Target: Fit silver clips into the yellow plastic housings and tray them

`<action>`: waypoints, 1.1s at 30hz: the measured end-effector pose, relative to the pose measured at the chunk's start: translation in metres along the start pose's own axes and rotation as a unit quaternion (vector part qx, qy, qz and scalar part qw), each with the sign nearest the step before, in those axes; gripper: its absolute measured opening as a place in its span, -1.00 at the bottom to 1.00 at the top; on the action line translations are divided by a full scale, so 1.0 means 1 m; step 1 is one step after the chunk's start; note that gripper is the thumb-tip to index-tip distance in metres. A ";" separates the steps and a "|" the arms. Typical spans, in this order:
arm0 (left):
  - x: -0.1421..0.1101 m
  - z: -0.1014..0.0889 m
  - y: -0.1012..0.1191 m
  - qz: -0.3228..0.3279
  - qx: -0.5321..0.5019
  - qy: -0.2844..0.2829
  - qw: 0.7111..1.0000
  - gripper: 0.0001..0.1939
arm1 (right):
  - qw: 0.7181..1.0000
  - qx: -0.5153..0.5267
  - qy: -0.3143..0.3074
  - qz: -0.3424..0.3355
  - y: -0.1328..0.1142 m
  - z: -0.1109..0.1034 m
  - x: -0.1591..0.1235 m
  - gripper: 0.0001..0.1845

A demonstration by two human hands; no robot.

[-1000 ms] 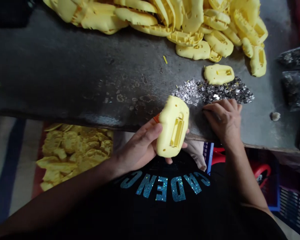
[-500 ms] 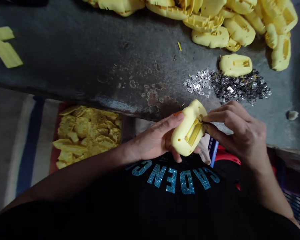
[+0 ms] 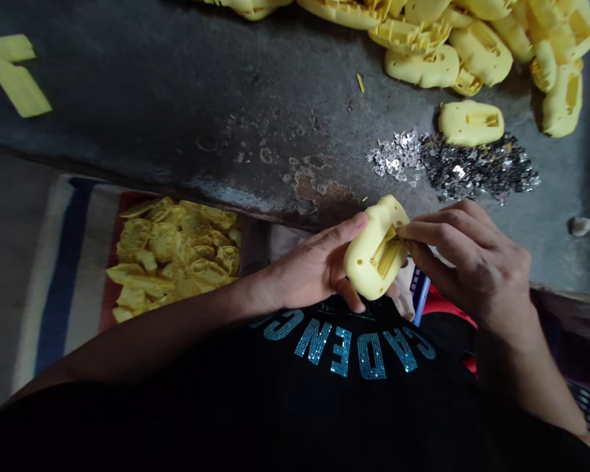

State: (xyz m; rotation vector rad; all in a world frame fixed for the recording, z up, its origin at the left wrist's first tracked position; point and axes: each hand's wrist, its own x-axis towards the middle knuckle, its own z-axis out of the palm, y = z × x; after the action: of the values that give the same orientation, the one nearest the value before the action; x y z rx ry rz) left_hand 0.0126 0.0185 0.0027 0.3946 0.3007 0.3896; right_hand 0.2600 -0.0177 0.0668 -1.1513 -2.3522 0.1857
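My left hand grips a yellow plastic shell by its side, thumb along the upper edge and fingers underneath. The shell is rounded, with small holes and a long rectangular recess facing up. My right hand is closed in a pinch at the upper end of that recess. Whatever sits between its fingertips is too small and hidden to make out. Beyond the hands, a heap of small shiny metal pieces lies on the dark worktable. Another yellow shell rests against the heap's far side.
A pile of yellow shells spreads along the table's far right. Yellow flat strips lie at far left. Below the table edge, a red container holds many yellow parts. A small whitish lump sits at right.
The view has shifted slightly. My right fingertips still work at the recess of the shell, now covering slightly more of its upper end. My left hand keeps its hold.
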 end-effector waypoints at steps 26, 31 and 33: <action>-0.017 0.010 -0.004 0.145 0.326 0.151 0.922 -0.60 | 0.966 0.090 0.185 0.156 -0.006 0.040 -0.029 -0.31; -0.010 0.003 0.005 0.140 0.162 0.146 0.966 -0.65 | 0.972 0.134 0.098 0.169 0.036 0.028 -0.024 -0.55; -0.011 0.000 0.012 0.146 0.109 0.135 0.974 -0.51 | 0.977 0.005 0.092 0.190 0.059 0.029 -0.018 -0.82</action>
State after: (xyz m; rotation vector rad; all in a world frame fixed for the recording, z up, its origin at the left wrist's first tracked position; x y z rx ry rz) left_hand -0.0007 0.0244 0.0101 0.6052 0.5561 0.7044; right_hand 0.2956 0.0090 0.0150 -1.5354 -1.9523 0.2125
